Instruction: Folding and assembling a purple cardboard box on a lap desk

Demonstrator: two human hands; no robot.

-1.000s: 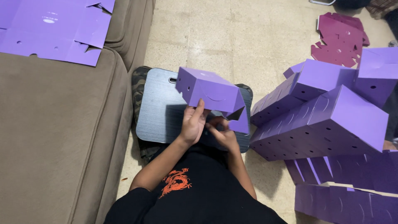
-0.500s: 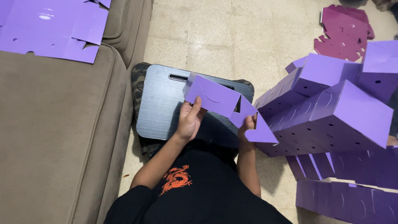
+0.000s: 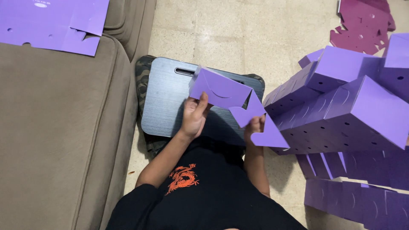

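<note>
Since half a second before, the right hand (image 3: 254, 126) had swung the loose flap (image 3: 260, 123) further out to the right and nearer to the body, and the purple box (image 3: 219, 90) had tilted a little. The left hand (image 3: 194, 118) gripped the near left part of the box, thumb up against its front face, and held it above the grey lap desk (image 3: 166, 102). The right hand's fingers pinched the flap close to its narrow neck.

To fold well, I judged that the left hand should keep the body of the box steady while the right bent the flap along its crease, not across the thin neck, which could tear.

The underside of the box and most fingers of both hands were hidden behind the cardboard. The pile of finished boxes (image 3: 353, 102) at the right was cut off by the frame, and the flat sheets (image 3: 51, 21) on the sofa (image 3: 51, 127) too.
</note>
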